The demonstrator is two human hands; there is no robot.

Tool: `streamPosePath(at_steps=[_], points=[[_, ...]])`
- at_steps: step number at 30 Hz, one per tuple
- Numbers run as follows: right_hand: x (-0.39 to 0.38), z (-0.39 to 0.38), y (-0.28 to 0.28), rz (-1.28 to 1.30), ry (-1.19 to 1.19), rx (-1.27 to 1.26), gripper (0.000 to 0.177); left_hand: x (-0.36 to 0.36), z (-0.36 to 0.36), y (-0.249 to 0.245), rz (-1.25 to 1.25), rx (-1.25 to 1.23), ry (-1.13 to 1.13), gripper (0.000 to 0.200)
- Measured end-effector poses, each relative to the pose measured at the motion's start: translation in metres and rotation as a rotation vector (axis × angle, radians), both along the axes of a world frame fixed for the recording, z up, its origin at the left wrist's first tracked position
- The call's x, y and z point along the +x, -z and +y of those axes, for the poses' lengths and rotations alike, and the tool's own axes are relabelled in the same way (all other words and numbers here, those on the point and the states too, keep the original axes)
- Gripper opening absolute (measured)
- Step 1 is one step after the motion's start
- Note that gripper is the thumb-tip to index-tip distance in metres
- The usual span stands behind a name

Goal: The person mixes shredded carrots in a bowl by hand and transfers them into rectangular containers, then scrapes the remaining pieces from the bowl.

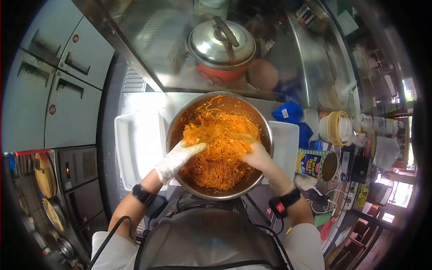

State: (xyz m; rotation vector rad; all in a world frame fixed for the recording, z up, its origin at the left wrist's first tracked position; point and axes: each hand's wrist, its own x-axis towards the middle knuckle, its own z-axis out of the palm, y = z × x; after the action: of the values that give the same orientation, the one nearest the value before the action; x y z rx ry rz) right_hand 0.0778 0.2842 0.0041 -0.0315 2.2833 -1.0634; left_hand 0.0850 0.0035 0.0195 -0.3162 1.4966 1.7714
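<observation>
A large steel bowl (220,196) holds a heap of shredded orange food (218,168), flecked with small pale bits. My left hand (182,157), in a pale glove, reaches over the bowl's left side; its thumb points right across the shreds and its other fingers are hidden among them. From the right, my right hand (257,155), also gloved, reaches into the shreds, with its fingertips buried and blurred. Both hands touch the food, inside the rim.
White trays stand left (128,177) and right (292,135) of the bowl. Beyond it is a lidded pot (220,45) behind a clear panel. An open tin (315,164), a yellow-rimmed tub (334,128) and cables are at the right; cabinets (72,108) stand at the left.
</observation>
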Motion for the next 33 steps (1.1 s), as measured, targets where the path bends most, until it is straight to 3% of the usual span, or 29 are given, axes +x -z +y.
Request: streamPosePath(at_steps=[2, 3, 5, 6, 8, 9, 12, 13, 14, 16, 20, 22, 24, 25, 28, 33], points=[[0.035, 0.025, 0.023, 0.491, -0.174, 0.123, 0.063, 0.035, -0.007, -0.002, -0.104, 0.242, -0.333, 0.058], [0.037, 0.019, 0.013, 0.489, -0.171, 0.123, 0.063, 0.037, -0.006, -0.012, -0.153, 0.147, -0.279, 0.065], [0.046, -0.006, -0.014, -0.61, 0.742, -0.372, 0.072, 0.039, 0.006, -0.004, -0.257, 0.178, -0.38, 0.065], [0.053, -0.01, -0.002, -0.624, 0.747, -0.373, 0.072, 0.043, 0.016, 0.003, -0.354, 0.209, -0.486, 0.065], [0.054, -0.014, 0.041, -0.439, 0.823, -0.818, 0.076, 0.047, 0.033, 0.032, -0.277, 0.108, -0.506, 0.08], [0.049, -0.017, 0.049, -0.4, 0.79, -0.827, 0.072, 0.048, 0.036, 0.058, -0.291, 0.173, -0.49, 0.077], [0.041, -0.026, 0.073, -0.511, 0.845, -0.834, 0.057, 0.044, 0.047, 0.072, -0.342, 0.272, -0.48, 0.067], [0.023, -0.034, 0.064, -0.626, 0.953, -0.586, 0.054, 0.034, 0.049, 0.07, -0.36, 0.31, -0.49, 0.061], [0.022, -0.031, 0.068, -0.621, 0.945, -0.594, 0.054, 0.029, 0.048, 0.068, -0.349, 0.308, -0.493, 0.061], [0.026, -0.023, 0.073, -0.557, 0.713, -0.86, 0.055, 0.024, 0.044, 0.063, -0.321, 0.278, -0.391, 0.051], [0.013, -0.019, 0.076, -0.605, 0.598, -0.705, 0.057, 0.016, 0.037, 0.064, -0.192, 0.117, -0.233, 0.048], [0.007, -0.028, 0.062, -0.354, 0.358, -0.772, 0.06, 0.015, 0.033, 0.068, -0.156, 0.099, -0.226, 0.048], [0.005, -0.026, 0.046, -0.364, 0.384, -0.697, 0.062, 0.013, 0.028, 0.065, 0.077, -0.045, -0.046, 0.053], [0.005, -0.022, 0.058, -0.255, 0.335, -0.687, 0.06, 0.01, 0.026, 0.067, 0.09, -0.004, -0.039, 0.066], [0.005, -0.012, 0.056, -0.103, 0.226, -0.707, 0.061, 0.008, 0.022, 0.05, 0.232, 0.0, -0.013, 0.069], [0.01, -0.015, 0.02, -0.002, 0.105, -0.753, 0.064, 0.005, 0.019, 0.018, 0.26, 0.092, 0.12, 0.088]])
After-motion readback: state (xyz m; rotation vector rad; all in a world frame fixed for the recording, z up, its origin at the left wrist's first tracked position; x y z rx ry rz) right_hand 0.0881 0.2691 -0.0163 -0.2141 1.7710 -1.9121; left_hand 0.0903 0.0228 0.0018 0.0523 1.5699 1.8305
